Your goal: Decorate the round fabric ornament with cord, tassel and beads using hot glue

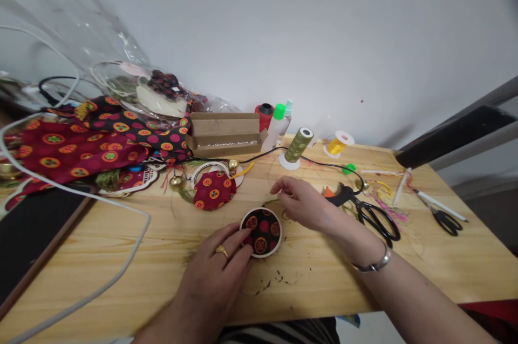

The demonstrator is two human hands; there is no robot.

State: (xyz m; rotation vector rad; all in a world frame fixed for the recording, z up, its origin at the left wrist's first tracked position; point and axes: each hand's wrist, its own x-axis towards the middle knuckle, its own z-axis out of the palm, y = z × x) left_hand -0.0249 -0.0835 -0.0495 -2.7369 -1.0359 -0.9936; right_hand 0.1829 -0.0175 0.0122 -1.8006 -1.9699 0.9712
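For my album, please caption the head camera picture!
Left hand on a round, white-rimmed, black patterned fabric disc, right hand beside it, at a pale wooden table.

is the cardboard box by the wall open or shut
Open: the cardboard box has its long flap standing up at the back, and its inside shows.

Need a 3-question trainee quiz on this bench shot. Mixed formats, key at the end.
1. True or false: fingers of the left hand touch the round white-rimmed piece.

2. In the picture, where does the yellow thread spool stand relative to the olive thread spool?
A) to its left
B) to its right
C) on top of it

3. Fill in: a finger of the left hand wears a gold-coloured ____.

Key: 1. True; 2. B; 3. ring
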